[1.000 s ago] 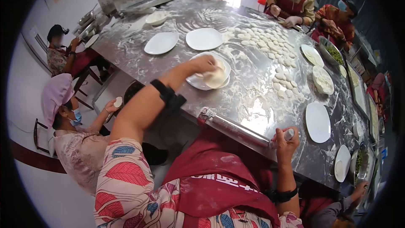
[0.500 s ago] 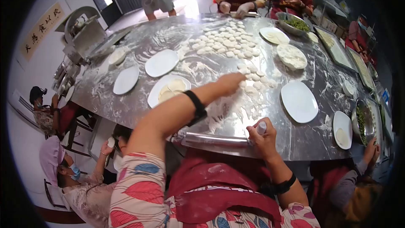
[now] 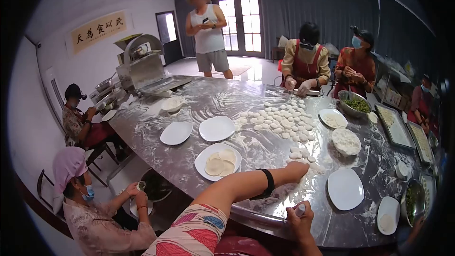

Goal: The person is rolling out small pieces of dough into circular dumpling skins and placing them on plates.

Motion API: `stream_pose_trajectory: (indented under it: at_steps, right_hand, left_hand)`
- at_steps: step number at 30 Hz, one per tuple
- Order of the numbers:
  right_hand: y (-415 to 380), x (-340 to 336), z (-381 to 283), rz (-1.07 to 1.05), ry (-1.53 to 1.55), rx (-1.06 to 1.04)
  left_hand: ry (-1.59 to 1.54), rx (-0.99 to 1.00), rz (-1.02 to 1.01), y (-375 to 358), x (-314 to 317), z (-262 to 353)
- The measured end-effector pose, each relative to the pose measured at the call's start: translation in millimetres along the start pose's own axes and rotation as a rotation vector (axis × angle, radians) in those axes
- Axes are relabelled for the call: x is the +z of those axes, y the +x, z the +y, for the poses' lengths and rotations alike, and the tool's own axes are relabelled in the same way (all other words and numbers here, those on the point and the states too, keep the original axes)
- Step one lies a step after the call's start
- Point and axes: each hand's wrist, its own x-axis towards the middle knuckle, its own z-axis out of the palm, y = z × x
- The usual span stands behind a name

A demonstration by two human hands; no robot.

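Observation:
My left hand reaches across the table, palm down, at a small group of floured dough pieces. Its fingers are mostly hidden behind the back of the hand, so whether it grips a piece does not show. My right hand is closed around the pale handle of a shiny rolling pin lying along the near table edge. Left of my forearm, a white plate bears several flat round dough wrappers. An oblong white plate sits right of my hands.
Many flattened dough pieces cover the floured metal table farther off. A bowl of flour, bowls of green filling and trays stand to the right. Co-workers surround the table; one person stands behind it.
My view has tilted upward, bringing more of the room into sight. The left hand stays by the small dough group, and the right hand keeps hold of the rolling pin's handle.

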Motion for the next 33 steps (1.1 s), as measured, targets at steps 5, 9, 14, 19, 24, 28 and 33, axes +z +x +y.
stream_pose_trajectory:
  at_steps: [5, 9, 14, 19, 24, 28, 33]
  right_hand:
    - [1, 8, 8, -0.001, 0.006, -0.048]
    - [2, -1, 3, -0.005, 0.011, -0.029]
    - [-2, -1, -3, 0.023, 0.056, -0.046]
    - [19, 6, -5, 0.028, -0.022, -0.107]
    - [20, 1, -13, -0.105, 0.198, 0.148]
    - [30, 6, 1, -0.007, 0.007, 0.137]
    - [36, 9, 3, -0.002, 0.054, 0.119]
  left_hand:
    - [0.061, 0.185, 0.255, 1, -2, -32]
    - [-0.251, -0.084, 0.362, -11, -31, -33]
    - [-1.071, -0.298, -0.155, -84, -26, -26]
    - [-0.75, -0.208, -0.284, -147, 3, -18]
    - [-0.439, -0.118, -0.116, -160, 1, -16]
    - [-0.426, -0.124, -0.081, -163, 0, -18]
    - [-0.452, -0.097, -0.226, -152, 5, -19]
